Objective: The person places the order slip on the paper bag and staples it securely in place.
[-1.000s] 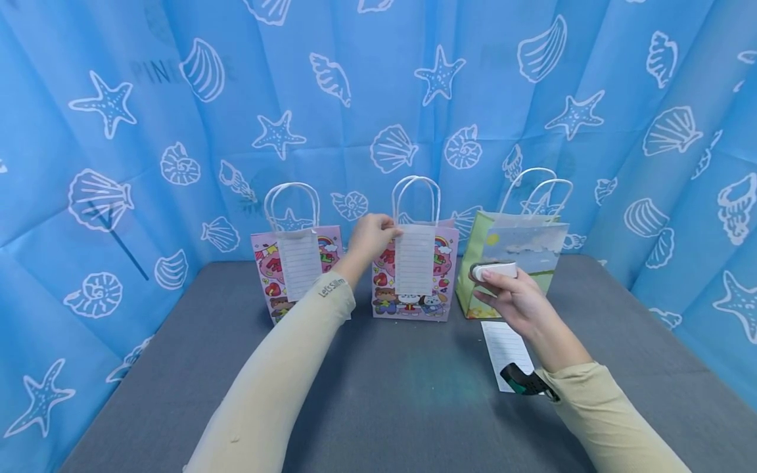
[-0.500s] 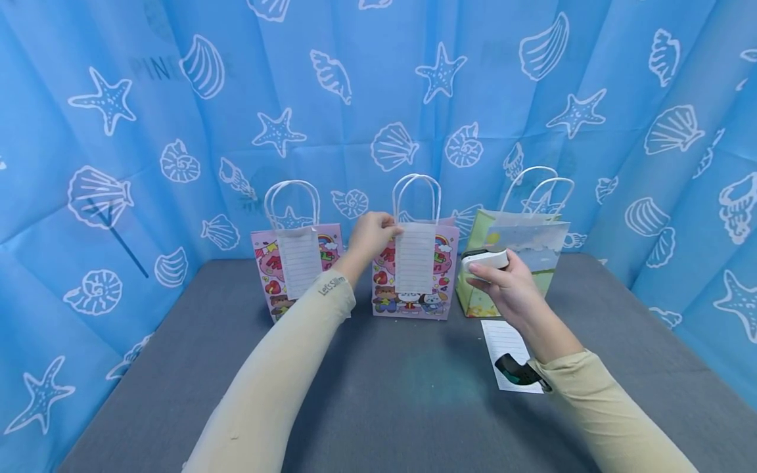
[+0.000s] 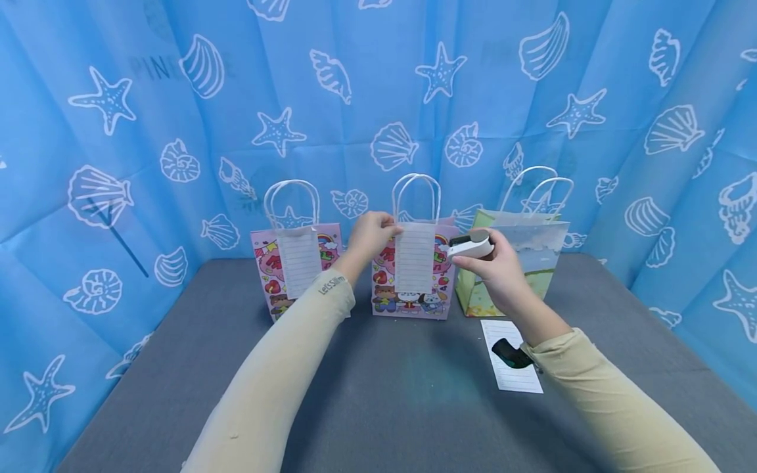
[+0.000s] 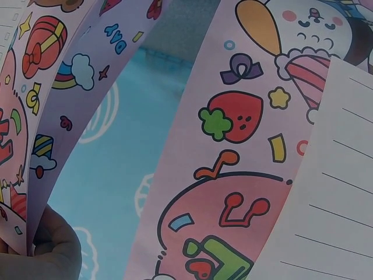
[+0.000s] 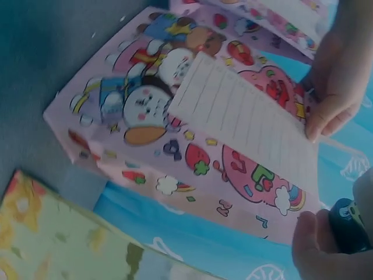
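Observation:
In the head view my left hand (image 3: 371, 235) pinches the top left corner of a lined paper sheet (image 3: 414, 259) against the top edge of the middle pink gift bag (image 3: 386, 295). The bag stands upright, with twisted white handles and cartoon animals. My right hand (image 3: 499, 269) grips a small white-and-black stapler (image 3: 471, 244), its front end close to the bag's right edge. The right wrist view has the stapler's dark end (image 5: 348, 224) between thumb and fingers, apart from the sheet. In the left wrist view, the left hand's curled fingers (image 4: 55, 248) hold the bag's edge.
Another pink bag (image 3: 272, 266), with a lined sheet (image 3: 298, 263) on its front, stands at left. At right stands a green landscape bag (image 3: 547, 253). A loose lined sheet (image 3: 520, 380) lies on the grey tabletop (image 3: 378, 414), partly hidden by a black wristband (image 3: 510, 353).
My right hand has moved left and up with the stapler, from in front of the green bag to beside the middle bag. The left hand keeps its place on the sheet.

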Motion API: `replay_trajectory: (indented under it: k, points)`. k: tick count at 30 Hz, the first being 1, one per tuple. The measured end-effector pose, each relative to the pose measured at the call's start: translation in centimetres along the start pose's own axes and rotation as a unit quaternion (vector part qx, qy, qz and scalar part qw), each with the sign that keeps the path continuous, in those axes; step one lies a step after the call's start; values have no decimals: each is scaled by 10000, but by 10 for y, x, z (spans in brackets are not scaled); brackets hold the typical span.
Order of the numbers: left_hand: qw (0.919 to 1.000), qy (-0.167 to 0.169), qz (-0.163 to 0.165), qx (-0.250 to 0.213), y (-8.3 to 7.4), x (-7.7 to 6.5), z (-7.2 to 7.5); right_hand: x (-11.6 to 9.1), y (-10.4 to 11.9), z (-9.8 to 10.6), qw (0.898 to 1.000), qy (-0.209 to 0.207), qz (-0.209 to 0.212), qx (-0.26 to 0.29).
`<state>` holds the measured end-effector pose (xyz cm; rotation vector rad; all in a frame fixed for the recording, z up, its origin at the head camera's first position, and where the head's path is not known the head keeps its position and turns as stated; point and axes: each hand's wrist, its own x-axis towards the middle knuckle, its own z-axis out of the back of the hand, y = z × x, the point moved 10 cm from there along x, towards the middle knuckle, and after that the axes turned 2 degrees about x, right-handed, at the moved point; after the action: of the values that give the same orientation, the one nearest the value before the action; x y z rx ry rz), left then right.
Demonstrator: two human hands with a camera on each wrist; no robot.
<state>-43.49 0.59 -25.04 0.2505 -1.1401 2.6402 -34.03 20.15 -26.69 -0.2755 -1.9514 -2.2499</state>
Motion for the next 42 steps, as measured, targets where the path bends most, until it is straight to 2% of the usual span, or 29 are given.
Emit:
replay_trajectory:
  k: [7,16,20,30,37,39,42]
  points:
    - [10000,22,-21,62,0,0,1,14,17,-9,9944,113,534,-906]
    - [9997,-23,-130,195,-2,0,2,30,30,-25,9818,429,1110,-1479]
    - [9996,1,-173,217,-3,-1,1,36,34,-32,9729,544,1361,-1790]
    - [9995,0,-207,233,-3,0,2,47,54,-53,9341,827,2077,-2785]
    - [9997,25,-181,191,-3,0,2,54,58,-58,9056,933,2187,-3512]
    - [9997,25,-174,173,-3,0,2,57,58,-60,8952,982,2177,-3762]
    - [9997,23,-183,156,-3,0,2,60,57,-64,8852,1075,2080,-4019]
